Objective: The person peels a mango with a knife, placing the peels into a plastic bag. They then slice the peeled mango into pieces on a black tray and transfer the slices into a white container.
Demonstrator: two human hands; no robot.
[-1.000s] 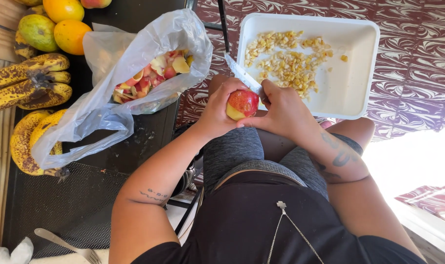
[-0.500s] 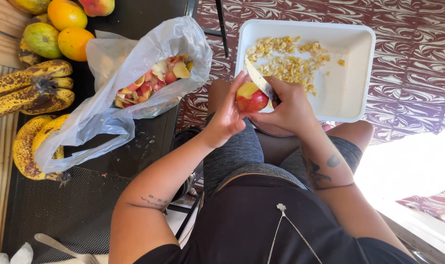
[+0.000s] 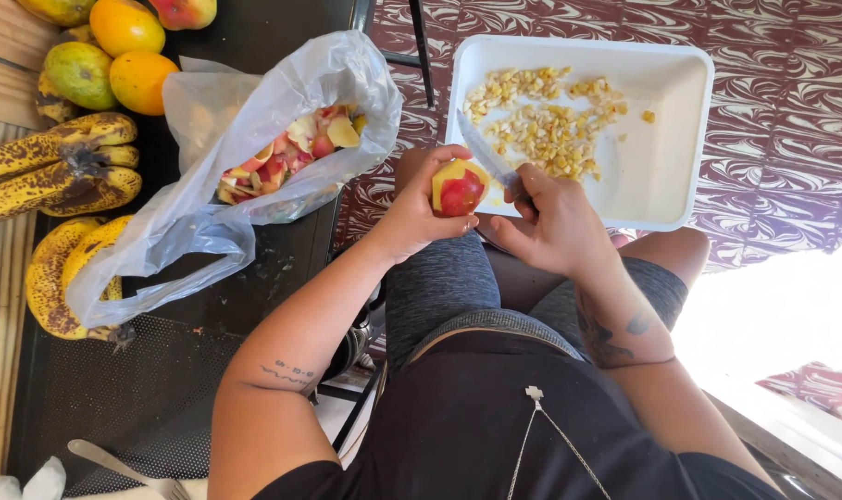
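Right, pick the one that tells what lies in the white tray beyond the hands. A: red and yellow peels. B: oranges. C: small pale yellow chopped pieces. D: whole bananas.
C: the white tray holds a scatter of small pale yellow chopped pieces; the peels sit in the plastic bag, and the bananas and oranges lie on the dark table.

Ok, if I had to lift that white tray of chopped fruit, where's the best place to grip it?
Take the white tray by its right rim, coming in from the right. That rim is bare and its raised lip gives purchase. The near-left corner is crowded by the right hand with the knife, and the left hand holding the apple.
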